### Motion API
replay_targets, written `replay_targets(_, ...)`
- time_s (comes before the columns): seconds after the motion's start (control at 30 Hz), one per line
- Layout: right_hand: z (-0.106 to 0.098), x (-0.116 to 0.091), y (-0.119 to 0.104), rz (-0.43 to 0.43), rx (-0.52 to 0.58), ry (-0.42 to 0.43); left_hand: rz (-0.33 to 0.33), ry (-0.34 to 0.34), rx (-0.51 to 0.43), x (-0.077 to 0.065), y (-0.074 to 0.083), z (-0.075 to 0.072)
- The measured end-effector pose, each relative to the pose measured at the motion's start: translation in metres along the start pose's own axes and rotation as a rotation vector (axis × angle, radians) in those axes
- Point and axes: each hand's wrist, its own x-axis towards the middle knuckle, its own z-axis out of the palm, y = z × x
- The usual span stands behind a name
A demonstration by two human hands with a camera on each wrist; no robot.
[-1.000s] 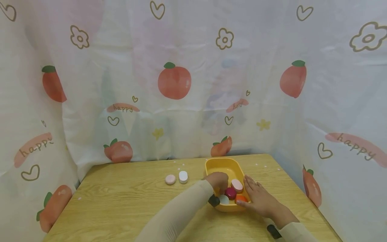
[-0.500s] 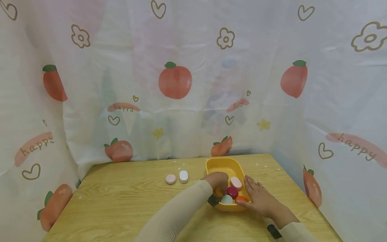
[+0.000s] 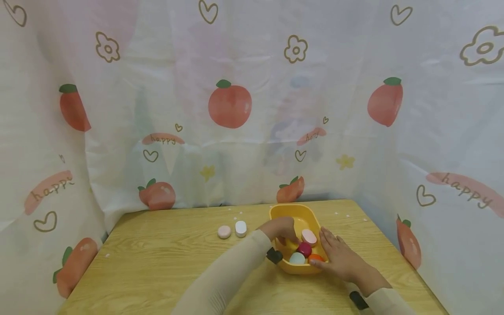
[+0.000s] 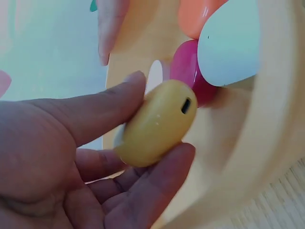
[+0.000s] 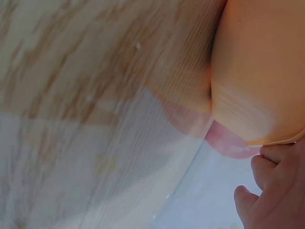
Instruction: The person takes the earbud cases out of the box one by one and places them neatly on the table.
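Note:
My left hand (image 3: 282, 228) reaches into a yellow plastic tub (image 3: 301, 268) and pinches a glossy yellow, pebble-shaped case (image 4: 157, 126) between thumb and fingers. A small dark slot, like a charging port, shows at the end of that case. Around it in the tub lie a pink and white oval piece (image 3: 309, 237), a dark magenta piece (image 3: 304, 250), a pale mint piece (image 3: 297, 258) and an orange piece (image 3: 316, 258). On the tub's right side rests my right hand (image 3: 341, 259), fingers straight along the rim and thumb over the near corner.
Left of the tub, a pale pink round piece (image 3: 224, 232) and a white oval piece (image 3: 241, 229) stand on the wood-grain table (image 3: 165, 262). A fruit-patterned curtain (image 3: 252, 166) hangs along the back and both sides.
My left hand has lifted a little inside the tub, bringing the yellow case up off the near left. The magenta and mint pieces have shifted slightly right; the right hand stays put.

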Motion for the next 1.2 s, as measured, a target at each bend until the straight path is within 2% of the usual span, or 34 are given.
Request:
replay_targets(0.1, 0.0, 0.0, 0.0, 0.006, -0.01, 0.0, 0.033, 0.009, -0.053, -0.001, -0.003, -0.002)
replay_targets(0.2, 0.0, 0.001, 0.0, 0.011, -0.011, -0.004, 0.057, 0.018, -0.147, -0.002, -0.007, -0.002)
replay_targets(0.3, -0.001, 0.001, -0.001, 0.014, -0.01, -0.008, 0.073, 0.028, -0.251, -0.003, -0.01, -0.003)
replay_targets(0.6, 0.0, 0.001, -0.001, 0.012, -0.008, -0.004, 0.109, 0.043, -0.445, 0.0, -0.02, 0.0)
replay_targets(1.2, 0.0, 0.002, 0.0, 0.002, -0.005, 0.001, 0.129, 0.028, -0.649, -0.009, -0.036, -0.01)
